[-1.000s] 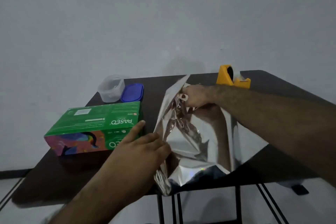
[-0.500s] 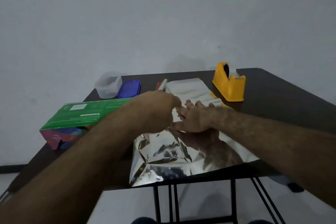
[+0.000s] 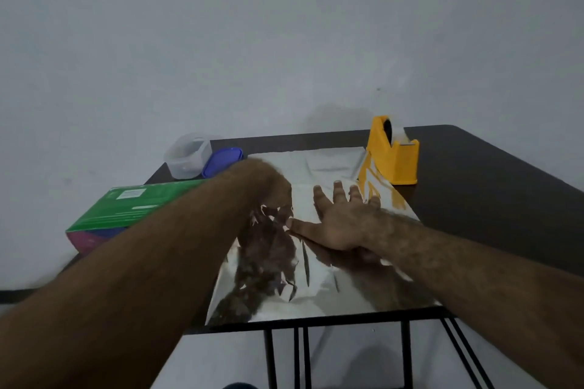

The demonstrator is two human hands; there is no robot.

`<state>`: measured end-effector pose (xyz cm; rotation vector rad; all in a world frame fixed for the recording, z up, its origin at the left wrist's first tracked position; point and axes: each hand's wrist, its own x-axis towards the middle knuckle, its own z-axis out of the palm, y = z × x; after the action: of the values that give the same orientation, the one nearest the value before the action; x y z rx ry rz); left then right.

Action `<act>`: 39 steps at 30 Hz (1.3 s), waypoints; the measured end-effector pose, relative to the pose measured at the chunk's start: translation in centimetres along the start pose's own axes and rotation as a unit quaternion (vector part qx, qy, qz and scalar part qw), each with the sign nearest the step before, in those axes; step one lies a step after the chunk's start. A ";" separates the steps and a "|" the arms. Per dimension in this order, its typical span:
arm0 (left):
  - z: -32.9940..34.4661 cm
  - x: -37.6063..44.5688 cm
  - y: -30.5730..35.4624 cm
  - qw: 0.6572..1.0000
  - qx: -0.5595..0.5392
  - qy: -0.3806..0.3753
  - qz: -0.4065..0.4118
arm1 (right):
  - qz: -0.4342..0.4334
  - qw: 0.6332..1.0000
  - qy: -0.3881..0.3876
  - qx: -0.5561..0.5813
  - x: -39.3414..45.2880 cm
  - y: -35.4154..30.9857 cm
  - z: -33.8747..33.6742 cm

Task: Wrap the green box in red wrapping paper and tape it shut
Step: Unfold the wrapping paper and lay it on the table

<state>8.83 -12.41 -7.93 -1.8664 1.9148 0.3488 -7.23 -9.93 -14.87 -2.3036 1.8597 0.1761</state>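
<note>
While right hand (image 3: 343, 224) flattens wrapping paper (image 3: 328, 287), green box (image 3: 132, 208) lies left.

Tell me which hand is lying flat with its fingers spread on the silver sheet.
The right hand; the left hand is blurred, its fingers hidden.

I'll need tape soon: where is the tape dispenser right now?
In the head view, the yellow tape dispenser stands at the table's far right, touching the far right corner of the silvery wrapping sheet, beyond the right hand.
</note>
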 end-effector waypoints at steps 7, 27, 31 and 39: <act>0.6 -0.6 0.2 0.999 0.017 0.026 0.011 | 0.009 1.000 0.007 0.006 0.4 -0.1 -0.3; 5.9 1.7 5.1 0.973 -0.058 0.182 0.128 | 0.237 0.794 0.380 0.411 5.5 9.2 -3.8; 6.2 1.8 5.0 0.972 -0.065 0.186 0.127 | 0.259 0.784 0.370 0.426 4.9 9.2 -3.6; 6.2 1.8 5.3 0.975 -0.060 0.178 0.120 | 0.281 0.773 0.386 0.417 5.3 8.5 -3.6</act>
<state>4.40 -10.77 -14.86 -1.8761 2.4188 0.2192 -14.51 -17.47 -12.91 -1.1848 2.2022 -1.4186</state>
